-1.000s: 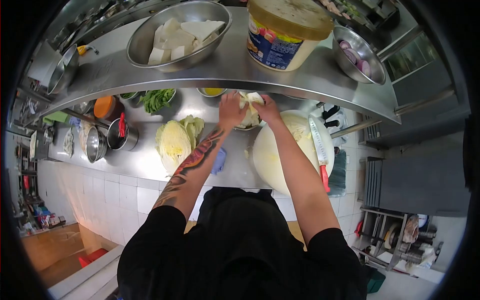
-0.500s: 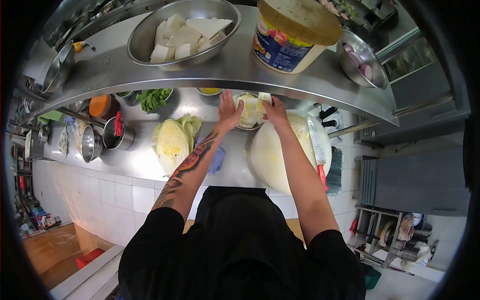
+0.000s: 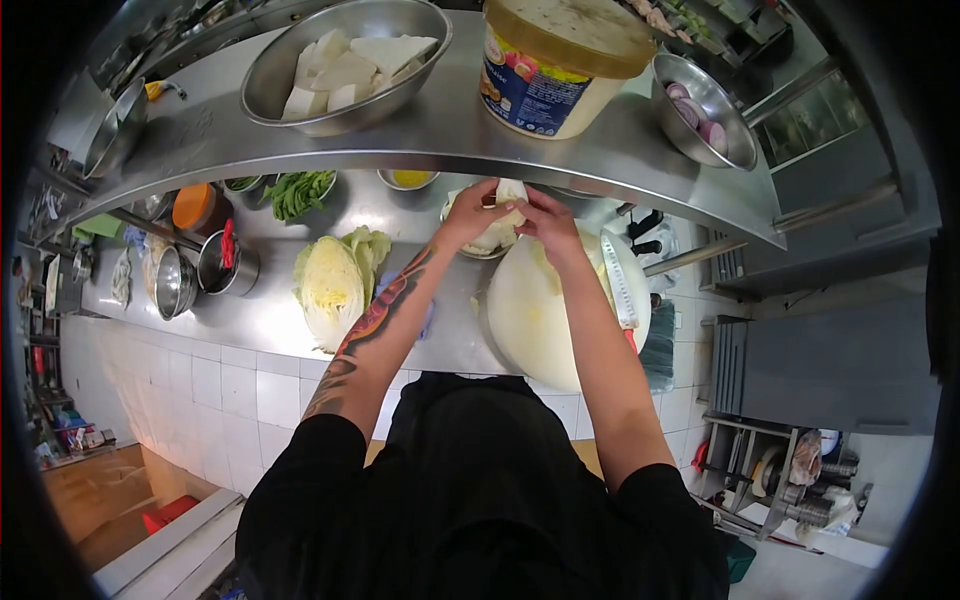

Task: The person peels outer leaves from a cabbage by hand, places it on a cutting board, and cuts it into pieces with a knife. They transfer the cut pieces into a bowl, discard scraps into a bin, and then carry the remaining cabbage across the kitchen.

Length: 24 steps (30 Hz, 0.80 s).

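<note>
- Hands: left hand [image 3: 466,212] and right hand [image 3: 548,222] are close together, both clamped on cabbage leaves [image 3: 500,228] just beyond the cutting board [image 3: 535,320].
- Leaves are probably best kept bunched and low, clear of the knife [image 3: 618,285] on the board.

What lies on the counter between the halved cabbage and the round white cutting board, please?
In the head view, the tattooed left forearm crosses that stretch, over a blue cloth that shows only partly.

Bowl [image 3: 470,252] rim behind left hand [image 3: 468,212]
</note>
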{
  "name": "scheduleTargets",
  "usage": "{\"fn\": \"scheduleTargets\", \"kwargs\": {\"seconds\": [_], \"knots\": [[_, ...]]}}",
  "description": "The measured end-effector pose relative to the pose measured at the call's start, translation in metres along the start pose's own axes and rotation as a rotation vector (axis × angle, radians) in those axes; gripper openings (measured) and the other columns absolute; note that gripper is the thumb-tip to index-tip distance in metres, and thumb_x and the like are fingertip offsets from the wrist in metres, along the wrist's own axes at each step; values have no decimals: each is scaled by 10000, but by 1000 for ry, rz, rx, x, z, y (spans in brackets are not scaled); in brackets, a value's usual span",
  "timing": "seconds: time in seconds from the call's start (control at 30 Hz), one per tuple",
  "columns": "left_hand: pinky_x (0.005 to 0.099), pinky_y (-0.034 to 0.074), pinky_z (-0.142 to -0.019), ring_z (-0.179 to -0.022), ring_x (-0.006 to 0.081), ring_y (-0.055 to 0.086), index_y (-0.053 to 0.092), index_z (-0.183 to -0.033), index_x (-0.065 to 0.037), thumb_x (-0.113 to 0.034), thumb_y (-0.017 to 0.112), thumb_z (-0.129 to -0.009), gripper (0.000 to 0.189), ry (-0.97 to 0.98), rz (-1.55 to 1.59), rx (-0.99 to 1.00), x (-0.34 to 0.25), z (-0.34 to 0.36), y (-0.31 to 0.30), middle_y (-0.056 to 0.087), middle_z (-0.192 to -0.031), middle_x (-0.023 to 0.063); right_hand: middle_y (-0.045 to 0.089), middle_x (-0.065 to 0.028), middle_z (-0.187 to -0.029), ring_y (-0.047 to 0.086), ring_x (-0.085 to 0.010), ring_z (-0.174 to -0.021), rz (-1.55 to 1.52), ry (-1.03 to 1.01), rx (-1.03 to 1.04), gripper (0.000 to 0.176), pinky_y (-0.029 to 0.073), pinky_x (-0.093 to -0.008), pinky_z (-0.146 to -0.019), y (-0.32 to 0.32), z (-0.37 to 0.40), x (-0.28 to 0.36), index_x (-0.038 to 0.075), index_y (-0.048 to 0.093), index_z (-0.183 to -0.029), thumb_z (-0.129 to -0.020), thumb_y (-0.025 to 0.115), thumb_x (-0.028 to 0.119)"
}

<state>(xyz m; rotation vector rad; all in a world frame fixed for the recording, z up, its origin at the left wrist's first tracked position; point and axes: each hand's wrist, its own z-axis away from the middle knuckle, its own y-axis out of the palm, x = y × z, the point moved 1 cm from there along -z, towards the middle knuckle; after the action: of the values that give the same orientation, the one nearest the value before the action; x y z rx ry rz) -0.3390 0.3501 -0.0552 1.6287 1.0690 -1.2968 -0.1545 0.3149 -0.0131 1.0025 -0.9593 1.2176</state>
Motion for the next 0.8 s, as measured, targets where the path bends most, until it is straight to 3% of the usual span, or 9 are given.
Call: {"fn": "scheduleTargets", "kwargs": {"seconds": [0.17, 0.23, 0.3, 0.53, 0.6, 0.67, 0.73, 0.77, 0.8], "knots": [[317, 575, -955, -1121, 162, 717, 644, -1397, 4, -79, 749, -1014, 406, -95, 216, 59, 10, 0, -8, 752, -1236, 74, 761, -55, -1160, 726, -129, -916, -37, -13, 74, 486, 642, -295, -746, -9, -5, -4, 14, 683, -1453, -1015, 801, 188], [320, 576, -965, -1137, 166, 712, 636, -1416, -12, -69, 743, -1013, 421, -118, 255, 71, 6, 1, -8, 743, -1254, 63, 764, -71, -1172, 735, -142, -924, 123, -60, 58, 465, 658, -306, -761, -11, -8, -5, 9, 694, -1436, -1024, 794, 201], [338, 586, -974, -1167, 175, 701, 623, -1441, -52, -136, 756, -1015, 455, -339, 351, 53, -1, 5, -7, 719, -1310, 49, 762, -69, -1160, 737, -147, -914, 100, -44, 52, 467, 668, -315, -766, -10, -13, -6, 2, 687, -1438, -1030, 787, 207], [372, 630, -942, -1204, 195, 692, 627, -1420, -77, -216, 764, -982, 479, -356, 151, 14, -27, 4, -7, 706, -1314, 59, 746, -77, -1068, 742, -172, -845, 5, 103, 57, 382, 700, -351, -736, -15, -18, -2, -32, 689, -1372, -1054, 727, 178], [407, 663, -903, -1211, 204, 692, 627, -1397, -70, -177, 737, -968, 456, -450, 443, -41, -16, -3, -19, 705, -1303, 67, 752, -84, -1035, 742, -170, -823, 17, 26, 31, 345, 702, -352, -728, -12, -17, -1, -17, 706, -1343, -1041, 717, 150], [422, 672, -887, -1195, 208, 699, 628, -1386, -69, -174, 720, -971, 438, -433, 401, -52, -7, -7, -27, 706, -1298, 69, 758, -92, -1001, 743, -168, -801, 27, -49, 3, 313, 705, -353, -720, -9, -18, -2, -2, 722, -1315, -1028, 707, 122], [438, 681, -871, -1179, 212, 706, 628, -1375, -68, -170, 703, -974, 420, -419, 360, -66, -10, -6, -29, 707, -1294, 71, 792, -139, -1056, 781, -251, -852, 352, -134, -88, 321, 698, -403, -766, -7, -25, 0, 26, 743, -1288, -1001, 697, 163], [437, 681, -868, -1172, 210, 707, 628, -1366, -69, -168, 696, -980, 404, -403, 302, -58, -13, -7, -31, 709, -1288, 71, 792, -139, -1056, 781, -251, -852, 351, -133, -86, 321, 698, -403, -766, -6, -31, -4, 26, 743, -1288, -1001, 697, 163], [437, 680, -866, -1166, 208, 709, 628, -1357, -71, -166, 689, -985, 389, -385, 243, -50, -15, -7, -32, 711, -1282, 71, 793, -156, -1105, 783, -309, -922, 718, -283, -207, 323, 680, -428, -826, -3, -35, -7, 57, 755, -1281, -1003, 689, 207]]}}
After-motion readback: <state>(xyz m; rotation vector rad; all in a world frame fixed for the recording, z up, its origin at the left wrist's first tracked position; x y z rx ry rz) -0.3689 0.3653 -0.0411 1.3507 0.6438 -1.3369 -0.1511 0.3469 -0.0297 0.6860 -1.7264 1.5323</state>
